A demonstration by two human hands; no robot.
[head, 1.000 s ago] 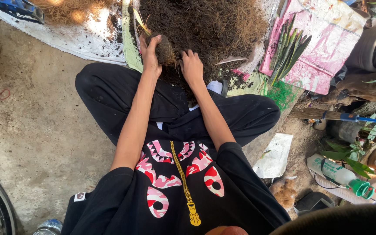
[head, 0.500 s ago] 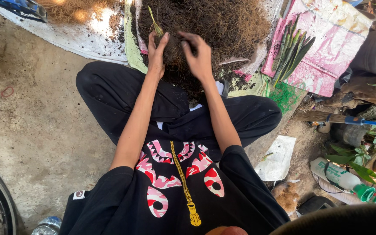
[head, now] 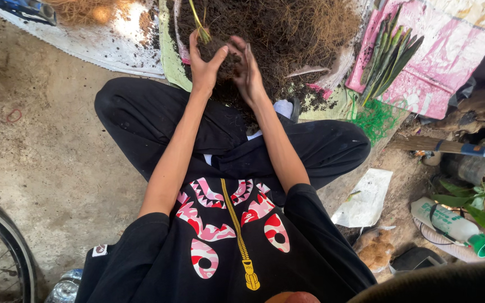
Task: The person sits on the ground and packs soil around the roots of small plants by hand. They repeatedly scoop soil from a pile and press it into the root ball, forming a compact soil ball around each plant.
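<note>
Left hand (head: 204,63): closed round seedling (head: 199,22), lifted higher than before.
Right hand (head: 246,70): fingers loosely curled, pressed fibre (head: 287,33) against roots.

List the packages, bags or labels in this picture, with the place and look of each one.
Pink printed bag: upper right, flat, crumpled, green leaves on it.
White bottle: lower right, lying down, green cap, pale label.
White sheet: on ground by right knee, flat.
Small white tag: on black sleeve, lower left.

Dark brown coir heap (head: 287,39); green seedling (head: 200,25); pink sheet (head: 456,50); black shirt (head: 225,247), pink-red-white pattern.
</note>
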